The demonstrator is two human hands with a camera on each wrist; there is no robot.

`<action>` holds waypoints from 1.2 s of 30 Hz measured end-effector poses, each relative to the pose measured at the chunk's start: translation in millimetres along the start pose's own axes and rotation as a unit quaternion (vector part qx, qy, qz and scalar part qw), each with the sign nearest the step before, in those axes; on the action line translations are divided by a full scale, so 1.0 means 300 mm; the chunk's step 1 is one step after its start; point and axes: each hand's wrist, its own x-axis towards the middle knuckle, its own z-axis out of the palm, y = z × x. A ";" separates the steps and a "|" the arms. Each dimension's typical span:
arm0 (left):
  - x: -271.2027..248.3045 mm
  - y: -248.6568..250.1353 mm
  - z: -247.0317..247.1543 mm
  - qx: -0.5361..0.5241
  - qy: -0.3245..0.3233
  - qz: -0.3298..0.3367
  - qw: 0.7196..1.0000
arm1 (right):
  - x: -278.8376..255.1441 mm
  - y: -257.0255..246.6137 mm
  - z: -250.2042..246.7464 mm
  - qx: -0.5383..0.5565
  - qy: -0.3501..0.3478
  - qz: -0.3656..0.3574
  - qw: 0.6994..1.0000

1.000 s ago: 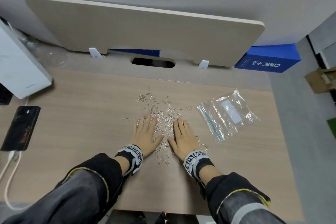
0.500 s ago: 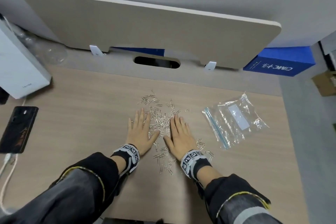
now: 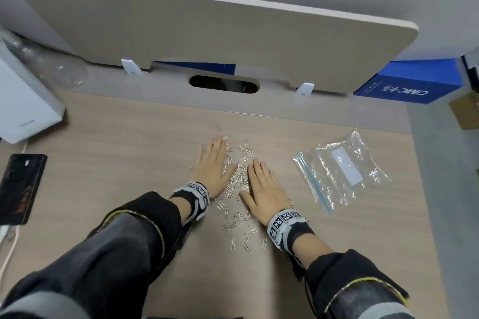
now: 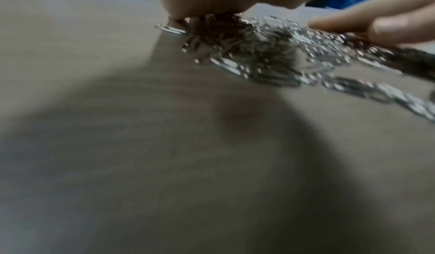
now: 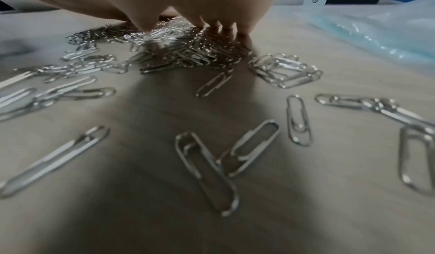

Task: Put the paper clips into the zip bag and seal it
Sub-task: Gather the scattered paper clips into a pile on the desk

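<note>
The worktop (image 3: 129, 153) carries a clear zip bag (image 3: 342, 171) lying flat near its right edge, well apart from both hands; left hand (image 3: 211, 166) and right hand (image 3: 264, 189) lie palm down at mid-worktop, fingers (image 3: 259, 171) straight and close together, flanking the scattered paper clips (image 3: 238, 181), more of which trail toward the near edge

Silver paper clips (image 3: 239, 176) glint between the left hand (image 3: 211, 164) and right hand (image 3: 264, 190) on the pale wood-grain table (image 3: 116, 163). Right of the right hand, the clear zip bag (image 3: 342, 173) has a blue strip and white label. Both wristbands (image 3: 283, 223) carry black-and-white square markers.
</note>
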 end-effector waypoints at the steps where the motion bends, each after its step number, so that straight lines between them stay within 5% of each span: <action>1: -0.016 0.002 0.009 0.010 -0.006 0.016 1.000 | 0.010 0.000 -0.008 0.004 0.005 -0.002 1.000; 6: -0.097 -0.027 0.025 0.008 0.002 0.047 0.999 | 0.138 0.002 -0.084 -0.002 0.035 0.020 0.999; 12: -0.186 -0.129 0.012 0.003 0.012 -0.054 0.998 | 0.316 -0.101 -0.125 -0.003 -0.002 0.011 1.000; 21: -0.203 -0.173 0.019 -0.049 0.009 -0.034 0.998 | 0.137 -0.193 -0.049 -0.048 -0.038 -0.105 0.993; 25: -0.198 -0.196 0.004 -0.043 -0.021 -0.029 0.998 | 0.297 -0.188 -0.134 -0.066 -0.001 -0.081 0.995; 29: -0.196 -0.200 -0.009 -0.033 -0.039 -0.028 0.998 | 0.423 -0.219 -0.164 -0.086 -0.054 -0.065 0.993; 36: -0.197 -0.195 -0.015 -0.012 -0.052 -0.028 0.998 | 0.171 -0.208 -0.044 -0.089 -0.066 -0.132 0.985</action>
